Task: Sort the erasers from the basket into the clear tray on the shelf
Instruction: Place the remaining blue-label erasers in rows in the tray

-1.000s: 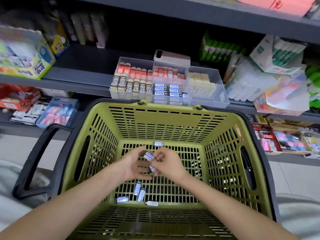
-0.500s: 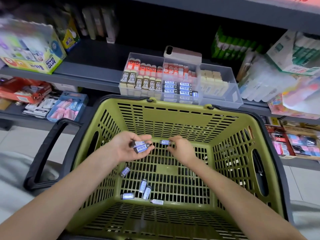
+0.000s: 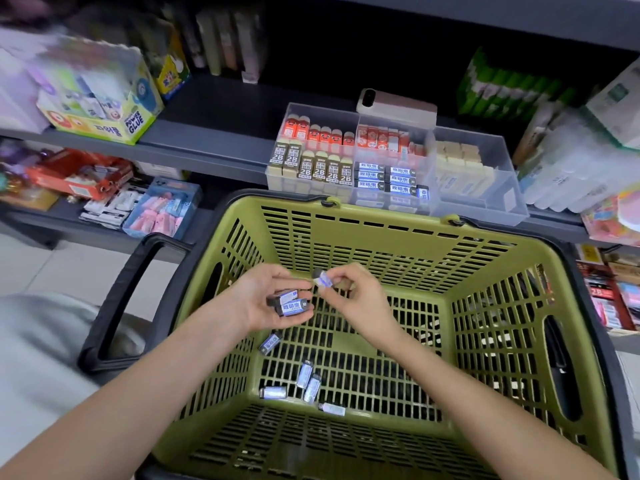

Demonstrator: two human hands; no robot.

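Over the green basket (image 3: 346,244) we see the left hand (image 3: 266,301) palm up, its fingers curled around two blue-sleeved erasers (image 3: 291,304). Just beside it, the right hand (image 3: 355,297) pinches a third eraser (image 3: 322,279) between thumb and fingertips, close to the left fingertips. Five more erasers (image 3: 304,374) lie loose on the basket floor, nearer its left side. Beyond the basket's far rim the clear tray (image 3: 485,206) sits on the shelf (image 3: 207,147), with matching blue erasers stacked in its middle compartment.

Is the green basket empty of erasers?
Not empty: five erasers lie on the basket floor; the left hand holds more, the right hand pinches one.
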